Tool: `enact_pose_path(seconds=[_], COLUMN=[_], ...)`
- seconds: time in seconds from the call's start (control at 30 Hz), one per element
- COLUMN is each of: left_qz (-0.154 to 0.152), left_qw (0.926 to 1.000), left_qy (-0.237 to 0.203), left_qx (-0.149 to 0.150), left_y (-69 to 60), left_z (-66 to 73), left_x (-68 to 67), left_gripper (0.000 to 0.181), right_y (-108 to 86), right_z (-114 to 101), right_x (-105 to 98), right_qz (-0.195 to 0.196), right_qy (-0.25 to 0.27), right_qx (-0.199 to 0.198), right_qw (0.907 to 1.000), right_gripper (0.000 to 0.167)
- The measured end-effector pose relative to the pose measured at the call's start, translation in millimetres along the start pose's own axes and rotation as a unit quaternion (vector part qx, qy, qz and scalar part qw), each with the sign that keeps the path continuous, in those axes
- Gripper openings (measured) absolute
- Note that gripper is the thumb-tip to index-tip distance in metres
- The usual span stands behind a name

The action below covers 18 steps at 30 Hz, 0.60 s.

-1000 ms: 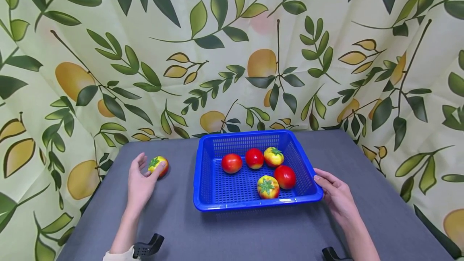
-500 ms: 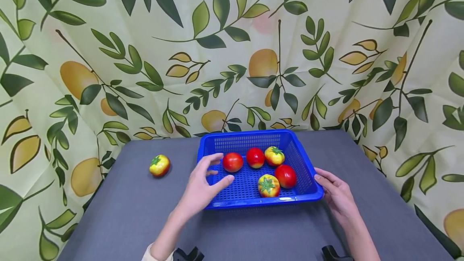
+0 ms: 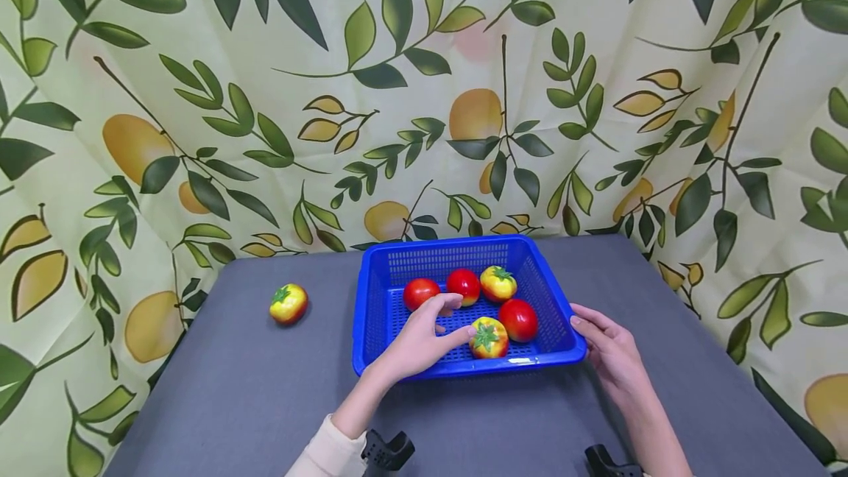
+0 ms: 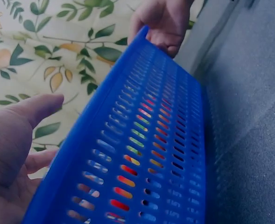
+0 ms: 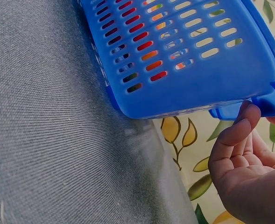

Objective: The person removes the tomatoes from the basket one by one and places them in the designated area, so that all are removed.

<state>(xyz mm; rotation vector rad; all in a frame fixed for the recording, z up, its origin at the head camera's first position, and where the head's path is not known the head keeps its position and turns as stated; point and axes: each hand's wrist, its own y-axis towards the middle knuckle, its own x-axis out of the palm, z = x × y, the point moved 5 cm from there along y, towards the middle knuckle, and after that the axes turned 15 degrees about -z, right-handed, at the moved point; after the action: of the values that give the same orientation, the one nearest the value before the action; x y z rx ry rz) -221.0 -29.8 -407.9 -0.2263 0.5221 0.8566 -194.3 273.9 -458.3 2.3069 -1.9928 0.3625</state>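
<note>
A blue plastic basket (image 3: 404, 370) with slotted walls holds several toy-like tomatoes. My left hand (image 3: 417, 341) reaches over its front rim, thumb and fingers apart with nothing held between them. The thumb tip lies right by a yellow-red tomato (image 3: 489, 338) with a green leafy top; whether it touches I cannot tell. Further in are a red tomato (image 3: 420, 293) partly behind that hand, another red tomato (image 3: 464, 287), a yellow tomato (image 3: 498, 283) and a red tomato (image 3: 518, 320). At the basket's right side, my right hand (image 3: 612, 352) pinches the rim between thumb and fingers.
A single yellow-red tomato (image 3: 288, 305) sits on the grey tabletop (image 3: 265, 389), left of the basket. Leaf-and-fruit patterned cloth (image 3: 411, 109) hangs behind the table and along both sides.
My left hand has left the lone tomato on the table, empty, and moved right until it is over the basket. The right hand keeps its grip on the rim.
</note>
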Motion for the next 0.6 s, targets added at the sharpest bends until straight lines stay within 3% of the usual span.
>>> enact_pose_path(seconds=[0.3,0.6], left_qz=[-0.033,-0.078], left_qw=[0.9994,0.9944], left_qy=[-0.006,0.070], left_qx=[0.013,-0.009], left_y=[18.2,26.2], left_z=[-6.2,-10.4], left_x=[3.6,13.8], left_gripper=[0.062,0.071], right_y=[0.5,1.2], right_z=[-1,0], right_x=[1,1], right_qz=[0.006,-0.005], right_qy=[0.000,0.015], right_qx=[0.005,-0.002], right_qw=[1.0000,0.9999], right_gripper=[0.034,0.029])
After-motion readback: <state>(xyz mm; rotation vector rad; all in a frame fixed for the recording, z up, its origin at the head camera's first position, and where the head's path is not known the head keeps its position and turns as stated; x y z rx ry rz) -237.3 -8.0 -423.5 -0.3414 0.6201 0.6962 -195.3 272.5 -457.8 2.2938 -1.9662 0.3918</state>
